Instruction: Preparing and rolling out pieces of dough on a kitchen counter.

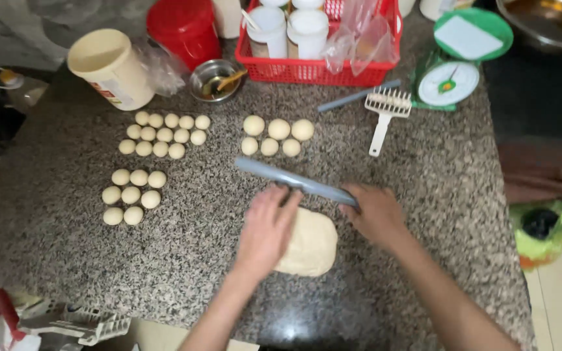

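Gripped near its right end by the right hand point(375, 211), whose fingers are curled shut around it, a long grey rolling pin point(294, 179) is laid slantwise across the far edge of a flattened slab of dough point(313, 247); the left hand point(268, 227) is spread open and flat, palm down on the dough with the fingertips touching the pin, nothing being clasped by it. The slab is found at about five o'clock from the middle of the speckled granite counter point(424, 169), close to the near edge. Small dough balls point(162, 133) are set in rows at ten o'clock, a second cluster of balls point(131, 195) at nine o'clock, and six larger balls point(276, 136) at twelve o'clock, just beyond the pin. A white spiked roller point(385, 110) is seen at one o'clock, with a green kitchen scale point(453, 71) behind it and a red basket point(320, 65) of jars beside that. For the rolling to be done well, it is judged that pressure should be shared evenly between both hands, the pin kept level, and short strokes worked outward from the middle, so that an even thickness is kept and the edges are not thinned; the pin's free left end should be kept away from the larger balls.
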